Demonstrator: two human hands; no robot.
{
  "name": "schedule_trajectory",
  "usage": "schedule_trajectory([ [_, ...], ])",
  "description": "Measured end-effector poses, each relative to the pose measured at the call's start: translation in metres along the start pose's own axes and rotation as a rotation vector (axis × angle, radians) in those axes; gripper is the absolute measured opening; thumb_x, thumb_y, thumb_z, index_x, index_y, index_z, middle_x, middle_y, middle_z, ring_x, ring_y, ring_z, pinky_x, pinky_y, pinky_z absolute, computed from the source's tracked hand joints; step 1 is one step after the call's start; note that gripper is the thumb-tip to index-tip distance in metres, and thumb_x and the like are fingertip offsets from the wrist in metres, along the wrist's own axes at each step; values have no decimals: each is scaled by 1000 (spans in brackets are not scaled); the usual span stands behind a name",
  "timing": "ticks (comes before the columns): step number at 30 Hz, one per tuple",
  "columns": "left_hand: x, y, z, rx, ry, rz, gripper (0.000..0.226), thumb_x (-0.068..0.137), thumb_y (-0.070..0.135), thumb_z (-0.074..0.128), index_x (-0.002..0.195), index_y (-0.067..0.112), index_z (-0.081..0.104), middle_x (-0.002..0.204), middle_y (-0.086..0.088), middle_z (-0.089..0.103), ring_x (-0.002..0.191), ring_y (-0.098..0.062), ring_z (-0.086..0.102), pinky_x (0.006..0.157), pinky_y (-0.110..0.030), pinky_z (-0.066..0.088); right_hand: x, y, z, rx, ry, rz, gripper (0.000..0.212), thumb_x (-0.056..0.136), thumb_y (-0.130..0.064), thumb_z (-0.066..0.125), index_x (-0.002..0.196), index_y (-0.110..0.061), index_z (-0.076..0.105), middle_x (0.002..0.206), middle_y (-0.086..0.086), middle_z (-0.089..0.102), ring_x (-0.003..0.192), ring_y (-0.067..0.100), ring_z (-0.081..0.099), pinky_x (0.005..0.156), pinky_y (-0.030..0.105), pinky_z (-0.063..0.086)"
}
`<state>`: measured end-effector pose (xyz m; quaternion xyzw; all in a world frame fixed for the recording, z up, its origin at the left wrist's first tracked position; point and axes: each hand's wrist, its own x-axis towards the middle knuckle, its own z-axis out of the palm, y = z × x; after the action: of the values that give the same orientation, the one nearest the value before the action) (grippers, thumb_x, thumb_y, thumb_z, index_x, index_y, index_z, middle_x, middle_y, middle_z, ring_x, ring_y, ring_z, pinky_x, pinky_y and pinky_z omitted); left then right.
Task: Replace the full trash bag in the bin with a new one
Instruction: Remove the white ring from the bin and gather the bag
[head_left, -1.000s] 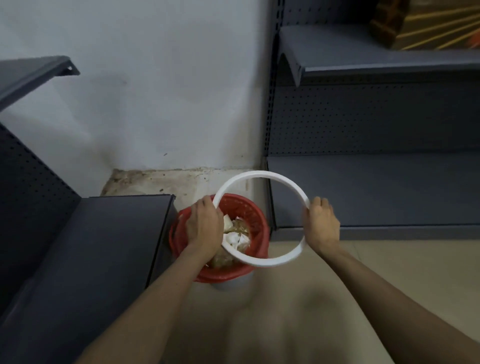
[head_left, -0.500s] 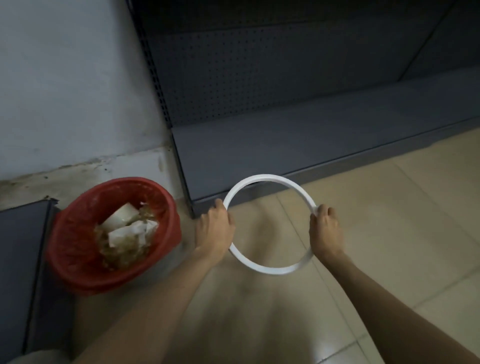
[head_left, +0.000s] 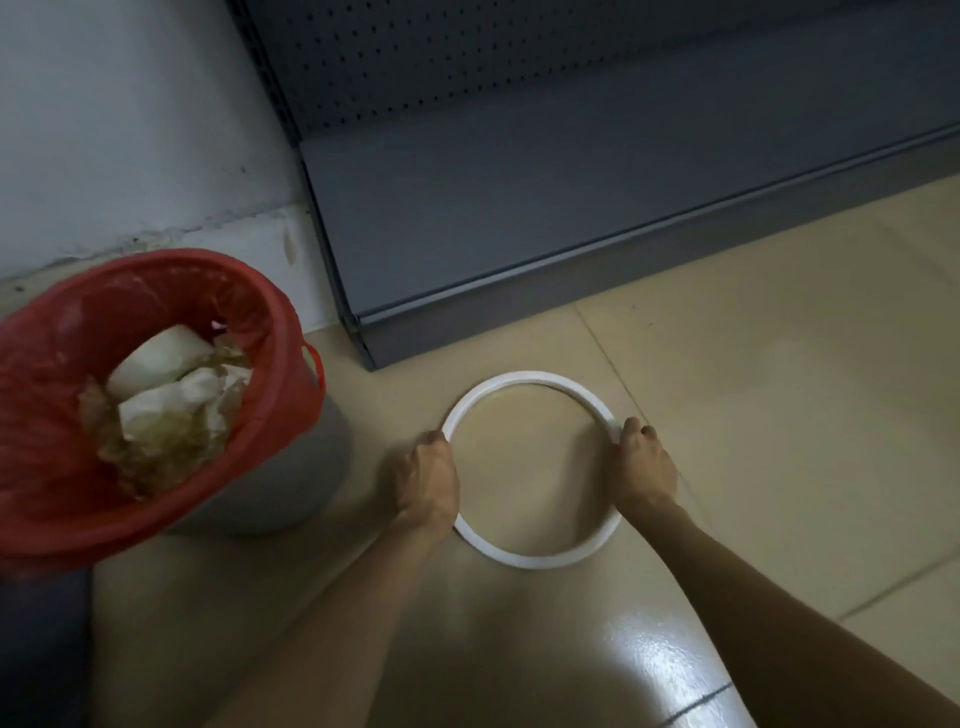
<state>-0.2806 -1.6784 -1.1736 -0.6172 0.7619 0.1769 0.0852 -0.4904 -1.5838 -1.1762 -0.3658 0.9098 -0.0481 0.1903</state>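
Both hands, left hand (head_left: 427, 480) and right hand (head_left: 644, 467), grip the white ring (head_left: 524, 376) low over the floor (head_left: 779, 364), with the bagged bin (head_left: 291, 467) lying to their left, nearer the left hand.

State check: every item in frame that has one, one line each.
white ring: off the bin, low at the floor tiles, gripped on both sides.
left hand: closed on the ring's left side.
right hand: closed on the ring's right side.
red trash bag: still in the bin, edge folded over the rim, untied.
grey bin: upright, full of paper and wrappers.
shelf unit: bottom shelf bare.
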Motion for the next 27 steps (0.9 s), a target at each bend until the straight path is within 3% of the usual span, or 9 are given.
schedule_trajectory([
  [5, -3, 0, -5, 45, 18, 43, 23, 102, 23, 42, 119, 10, 50, 113, -13, 67, 105, -32, 64, 83, -39, 49, 1, 2, 2, -4, -16, -13, 18, 96, -5, 45, 114, -1, 46, 117, 21, 53, 102, 41, 60, 75, 41, 44],
  [8, -8, 10, -31, 32, 70, 95, 31, 102, 34, 40, 118, 9, 50, 113, -13, 63, 101, -32, 64, 78, -39, 48, -1, -7, -19, -58, 53, -94, 19, 98, -19, 47, 110, -4, 47, 111, 16, 55, 99, 38, 59, 70, 39, 42],
  [11, -14, 23, -75, -24, 148, 161, 30, 101, 33, 40, 117, 10, 50, 110, -13, 62, 98, -33, 64, 74, -39, 46, -4, -32, -61, -29, 206, -213, 33, 97, -36, 49, 103, -5, 55, 102, 15, 61, 95, 36, 60, 68, 38, 43],
  [18, -21, 32, -220, -117, 376, 264, 31, 100, 35, 41, 113, 11, 54, 110, -13, 65, 101, -35, 64, 79, -41, 48, -12, -122, -177, 45, 407, -448, 37, 93, -37, 55, 87, -2, 65, 89, 19, 67, 87, 39, 62, 75, 43, 48],
  [22, -29, -2, -291, -111, 502, 228, 31, 99, 36, 43, 110, 10, 56, 107, -13, 65, 100, -34, 63, 80, -41, 48, -25, -192, -222, 88, 459, -592, 37, 93, -40, 56, 86, -4, 64, 90, 17, 67, 89, 39, 61, 74, 42, 47],
  [27, -46, -84, -330, -84, 548, 41, 36, 100, 36, 41, 117, 10, 58, 115, -9, 62, 106, -27, 58, 81, -40, 48, -51, -274, -230, 100, 436, -790, 42, 94, -45, 52, 89, -5, 62, 91, 14, 65, 86, 35, 60, 67, 39, 45],
])
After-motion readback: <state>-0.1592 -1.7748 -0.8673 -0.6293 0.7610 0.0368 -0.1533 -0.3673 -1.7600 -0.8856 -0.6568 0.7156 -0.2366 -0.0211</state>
